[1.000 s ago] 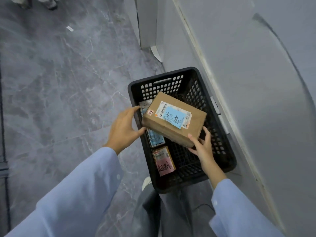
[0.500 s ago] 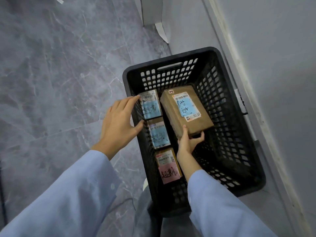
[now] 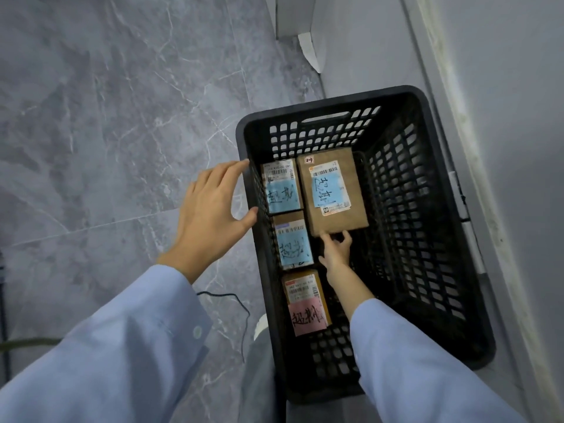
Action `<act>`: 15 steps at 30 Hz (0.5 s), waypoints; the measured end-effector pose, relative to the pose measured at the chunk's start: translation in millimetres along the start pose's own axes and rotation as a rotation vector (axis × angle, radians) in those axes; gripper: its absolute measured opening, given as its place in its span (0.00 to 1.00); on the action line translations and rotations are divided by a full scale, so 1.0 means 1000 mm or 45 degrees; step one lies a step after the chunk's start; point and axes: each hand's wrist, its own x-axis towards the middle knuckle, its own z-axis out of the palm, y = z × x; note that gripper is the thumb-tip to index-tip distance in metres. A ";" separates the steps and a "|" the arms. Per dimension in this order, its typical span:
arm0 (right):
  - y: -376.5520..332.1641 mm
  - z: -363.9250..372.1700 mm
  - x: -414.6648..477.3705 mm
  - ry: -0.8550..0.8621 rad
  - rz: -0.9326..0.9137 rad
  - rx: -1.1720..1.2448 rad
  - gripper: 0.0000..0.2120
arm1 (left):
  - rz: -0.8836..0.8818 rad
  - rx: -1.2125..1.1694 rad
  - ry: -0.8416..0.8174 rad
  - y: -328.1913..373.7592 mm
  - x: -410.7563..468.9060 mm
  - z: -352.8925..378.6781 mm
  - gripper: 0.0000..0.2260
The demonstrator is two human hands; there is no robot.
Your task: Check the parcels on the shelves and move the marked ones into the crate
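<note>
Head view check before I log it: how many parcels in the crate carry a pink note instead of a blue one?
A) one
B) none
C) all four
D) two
A: in the crate, only the parcel nearest the person has a pink note. The far small parcel, the middle small parcel and the large parcel all show blue notes.

A black grid-perforated crate (image 3: 442,209) is recorded. Brown parcels (image 3: 335,222) are marked with blue notes (image 3: 282,196), one with a pink note (image 3: 306,317). The floor (image 3: 106,132) is grey, white-veined.
</note>
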 end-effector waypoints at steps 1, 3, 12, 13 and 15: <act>-0.004 -0.005 -0.001 -0.004 -0.009 -0.023 0.37 | -0.010 -0.007 0.001 0.001 0.000 0.000 0.31; -0.016 -0.015 -0.006 0.005 -0.054 -0.091 0.35 | -0.029 -0.014 0.006 0.005 -0.001 -0.002 0.31; -0.084 -0.029 -0.071 -0.138 -0.583 -0.622 0.28 | -0.144 -0.105 0.064 0.029 -0.015 -0.036 0.31; -0.093 -0.028 -0.082 -0.155 -0.645 -0.697 0.28 | -0.166 -0.118 0.075 0.031 -0.018 -0.041 0.31; -0.110 -0.027 -0.105 -0.190 -0.793 -0.863 0.28 | -0.205 -0.118 0.102 0.035 -0.024 -0.055 0.31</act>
